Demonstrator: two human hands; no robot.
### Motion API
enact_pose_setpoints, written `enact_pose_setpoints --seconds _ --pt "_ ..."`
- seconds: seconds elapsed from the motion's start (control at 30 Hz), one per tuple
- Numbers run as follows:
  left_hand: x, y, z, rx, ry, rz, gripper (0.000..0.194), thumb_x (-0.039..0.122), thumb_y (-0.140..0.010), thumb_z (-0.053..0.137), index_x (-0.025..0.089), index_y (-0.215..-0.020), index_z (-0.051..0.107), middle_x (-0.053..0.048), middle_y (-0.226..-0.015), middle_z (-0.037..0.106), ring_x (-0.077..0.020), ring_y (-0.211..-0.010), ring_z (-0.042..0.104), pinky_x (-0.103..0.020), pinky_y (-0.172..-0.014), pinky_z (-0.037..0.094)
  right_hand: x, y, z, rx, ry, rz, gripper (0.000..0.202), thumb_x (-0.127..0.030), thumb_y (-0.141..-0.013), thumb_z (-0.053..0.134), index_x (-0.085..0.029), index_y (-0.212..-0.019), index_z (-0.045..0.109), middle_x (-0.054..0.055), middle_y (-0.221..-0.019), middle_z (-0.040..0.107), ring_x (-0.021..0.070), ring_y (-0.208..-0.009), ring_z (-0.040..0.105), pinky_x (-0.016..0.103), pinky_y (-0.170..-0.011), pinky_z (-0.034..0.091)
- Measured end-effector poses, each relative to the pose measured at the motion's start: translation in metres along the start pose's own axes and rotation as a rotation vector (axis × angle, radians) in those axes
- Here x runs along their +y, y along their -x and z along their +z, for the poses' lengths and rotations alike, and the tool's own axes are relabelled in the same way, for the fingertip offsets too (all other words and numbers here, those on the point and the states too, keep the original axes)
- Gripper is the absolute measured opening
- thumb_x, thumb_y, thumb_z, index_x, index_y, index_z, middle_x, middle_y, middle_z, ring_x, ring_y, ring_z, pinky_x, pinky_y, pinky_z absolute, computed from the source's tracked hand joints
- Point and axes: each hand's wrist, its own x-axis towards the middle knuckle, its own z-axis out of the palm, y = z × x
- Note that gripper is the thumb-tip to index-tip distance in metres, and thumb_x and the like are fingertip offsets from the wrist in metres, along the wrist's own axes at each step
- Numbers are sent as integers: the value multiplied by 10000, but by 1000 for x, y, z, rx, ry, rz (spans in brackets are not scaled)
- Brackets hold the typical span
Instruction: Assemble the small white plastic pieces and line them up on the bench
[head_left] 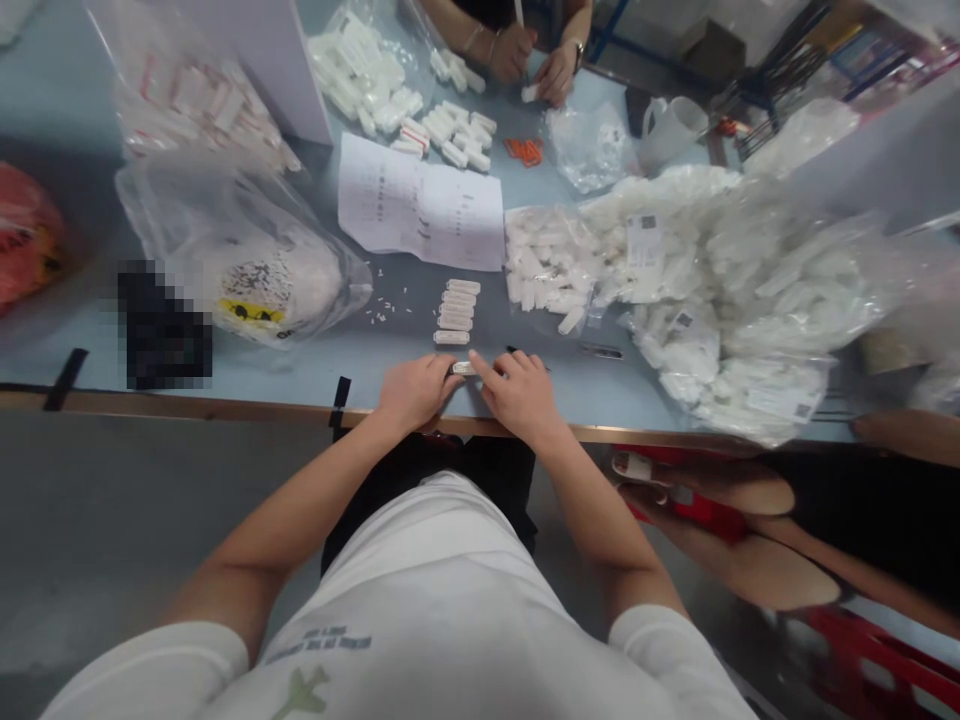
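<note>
At the table's front edge, my left hand pinches one end of a small white plastic case. My right hand reaches in from the other side, with one outstretched digit at the case's far edge. Its other fingers are bent, apart and low over the table. A thin dark item shows partly from beneath this hand; its kind is hidden. Just beyond my hands, several similar white cases lie in a column. Tiny white pieces are scattered to their left.
A printed sheet lies behind the cases. Clear bags of white parts crowd the right, and a large plastic bag stands left. Across the table, a co-worker's hands handle a white part. Another person's arm is at right.
</note>
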Motion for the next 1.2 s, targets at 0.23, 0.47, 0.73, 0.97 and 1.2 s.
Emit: enact_pose_setpoints --seconds 0.23,0.47,0.73,0.97,1.2 --pt "-1 -1 2 1 -15 12 397 478 -981 466 197 -1189 654 -132 -1105 717 -269 -978 678 -341 -781 452 -2 -1 3 -64 -61 5 408 -232 -960 509 -245 -1359 590 80 -879 669 217 -850 517 359 -764 297" --pt "-3 -1 3 8 -20 12 381 471 -978 481 214 -1203 649 -112 -1154 712 -252 -1014 673 -327 -808 459 2 4 5 -15 -51 77 455 -220 -952 496 -221 -1403 556 77 -843 660 210 -818 527 360 -758 295" --pt "-3 -3 -1 -19 48 -14 350 435 -959 533 212 -1204 645 -114 -1186 703 -270 -1068 657 -350 -854 466 -2 5 12 -55 -109 97 407 -232 -950 519 -220 -1350 595 82 -865 669 217 -828 558 359 -773 302" --pt "-2 -3 -29 90 898 -383 444 585 -879 597 185 -1061 664 6 -666 599 -147 -607 582 -269 -586 464 -5 1 -1 188 -156 132 380 -195 -957 451 -196 -1284 645 56 -779 639 212 -792 550 359 -760 320" --pt "15 0 -41 -28 1641 -427 624 650 -973 327 114 -1077 630 -158 -1067 689 -201 -1004 674 -348 -883 562 -30 -15 -19 225 -246 48 253 -238 -987 470 -243 -1084 704 61 -893 685 208 -861 540 370 -793 318"
